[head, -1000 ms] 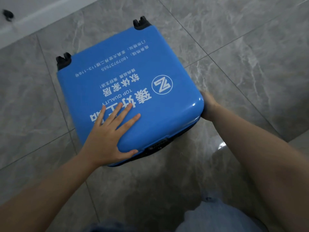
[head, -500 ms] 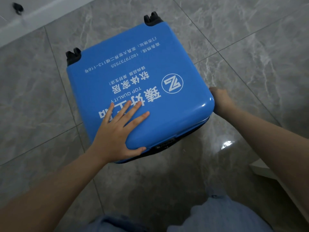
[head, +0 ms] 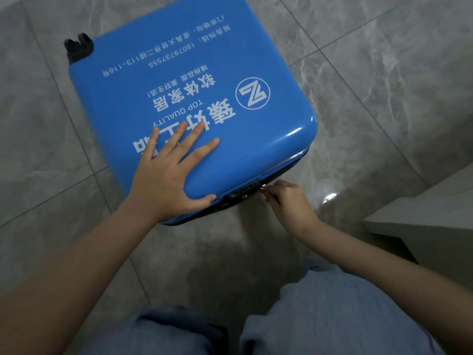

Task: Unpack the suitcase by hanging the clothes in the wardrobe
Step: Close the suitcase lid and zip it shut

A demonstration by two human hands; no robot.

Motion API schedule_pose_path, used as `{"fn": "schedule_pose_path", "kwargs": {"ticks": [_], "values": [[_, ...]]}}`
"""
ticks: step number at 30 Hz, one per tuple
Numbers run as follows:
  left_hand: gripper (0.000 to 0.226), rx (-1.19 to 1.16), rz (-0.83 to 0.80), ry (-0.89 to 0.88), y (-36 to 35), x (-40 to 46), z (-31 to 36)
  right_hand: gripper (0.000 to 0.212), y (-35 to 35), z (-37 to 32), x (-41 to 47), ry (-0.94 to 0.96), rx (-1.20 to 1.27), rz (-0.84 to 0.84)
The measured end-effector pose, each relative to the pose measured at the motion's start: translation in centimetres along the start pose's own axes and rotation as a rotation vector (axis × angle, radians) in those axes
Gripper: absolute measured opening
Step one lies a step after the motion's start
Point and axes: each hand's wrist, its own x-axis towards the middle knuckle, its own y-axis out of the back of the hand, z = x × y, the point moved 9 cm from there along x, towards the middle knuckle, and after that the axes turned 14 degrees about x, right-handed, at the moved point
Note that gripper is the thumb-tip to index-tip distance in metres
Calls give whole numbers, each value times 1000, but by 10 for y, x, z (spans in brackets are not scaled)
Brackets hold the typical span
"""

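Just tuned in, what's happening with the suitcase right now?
The blue suitcase lies flat and closed on the tiled floor. The left hand presses flat on its lid, while the right hand pinches the metal zipper pull beside the lock on the near edge. No clothes are out yet.

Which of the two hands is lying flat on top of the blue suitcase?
The left hand, fingers spread flat on the suitcase lid. The right hand instead pinches the zipper pull at the front edge.

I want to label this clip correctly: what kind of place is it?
Probably a room in a home, perhaps a bedroom: a grey marble-look tiled floor, a blue suitcase lying on it, and a pale furniture edge at right.
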Motion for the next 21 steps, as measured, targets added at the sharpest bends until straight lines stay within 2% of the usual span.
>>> {"fn": "schedule_pose_path", "kwargs": {"ticks": [5, 8, 10, 12, 14, 16, 18, 21], "values": [[99, -24, -11, 12, -2, 3, 0, 10, -18, -10, -1, -14, 42, 35], [99, -30, -13, 11, -3, 1, -2, 15, -20, -8, 0, 10, 51, -20], [99, -35, -15, 6, -4, 0, -1, 24, -23, 8, -2, -152, 164, -35], [99, -33, -10, -2, -3, 0, -1, 31, -24, 34, -7, -472, 438, 33], [99, -35, 1, -8, -2, 0, 0, 24, -35, 55, -16, -787, 734, 65], [98, -30, 10, -16, -2, 0, 1, 20, -60, 50, -22, -1018, 1061, -42], [98, -30, 28, -17, -1, 0, 0, 25, -78, 38, -17, -1099, 1307, -140], [95, -51, 49, -10, 1, 0, -3, 33, -84, 35, -4, -1095, 1412, -80]]}}
